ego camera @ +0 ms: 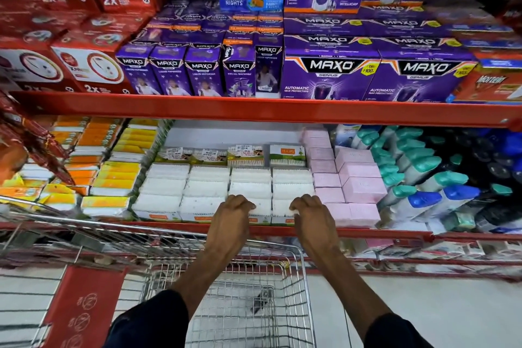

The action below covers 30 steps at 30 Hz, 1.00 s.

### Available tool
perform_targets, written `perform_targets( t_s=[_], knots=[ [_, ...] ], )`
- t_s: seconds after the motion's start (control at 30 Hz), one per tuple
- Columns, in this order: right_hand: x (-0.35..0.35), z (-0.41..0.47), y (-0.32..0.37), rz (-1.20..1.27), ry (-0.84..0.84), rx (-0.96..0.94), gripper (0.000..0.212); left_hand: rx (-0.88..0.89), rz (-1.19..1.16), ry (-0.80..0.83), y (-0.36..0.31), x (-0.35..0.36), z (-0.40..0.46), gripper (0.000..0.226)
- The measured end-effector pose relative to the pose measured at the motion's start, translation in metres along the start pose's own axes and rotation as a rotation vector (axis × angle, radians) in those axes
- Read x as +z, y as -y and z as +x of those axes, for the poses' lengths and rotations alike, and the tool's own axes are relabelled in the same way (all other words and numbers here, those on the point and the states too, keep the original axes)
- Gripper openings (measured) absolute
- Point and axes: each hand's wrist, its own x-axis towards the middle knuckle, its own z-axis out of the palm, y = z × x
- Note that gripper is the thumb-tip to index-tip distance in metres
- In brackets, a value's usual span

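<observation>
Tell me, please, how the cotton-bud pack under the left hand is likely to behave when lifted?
Probably light: the cotton-bud pack looks filled with thin swabs. Likely stiff and boxy, since packs stack in neat rows. Its clear cover may be slippery under the curled fingers of the left hand.

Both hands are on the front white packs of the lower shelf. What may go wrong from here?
1. The left hand and right hand curl over front white packs at the shelf edge; a pull may drop them into the cart below.
2. Rows are tight, so neighbouring packs or the pink boxes may shift too.
</observation>
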Motion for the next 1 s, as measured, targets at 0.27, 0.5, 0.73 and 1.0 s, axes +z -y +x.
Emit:
perform_targets(
  t_s=[0.27, 0.5, 0.73, 1.0],
  knots=[
    [0.001, -0.002, -0.005, 0.057, 0.005, -0.046, 0.035, 0.008, 0.022, -0.022, 0.005, 0.005, -0.002, 0.039],
    [0.003, -0.003, -0.002, 0.083, -0.007, -0.051, 0.021, 0.012, 0.016, -0.015, 0.004, 0.007, 0.0, 0.039],
    [0.004, -0.003, 0.003, 0.073, -0.015, -0.017, 0.021, 0.033, 0.003, -0.007, 0.007, 0.007, -0.003, 0.039],
    [0.015, 0.004, 0.044, 0.138, 0.017, -0.121, 0.028, -0.158, -0.009, -0.142, 0.053, -0.016, -0.025, 0.032]
  ],
)
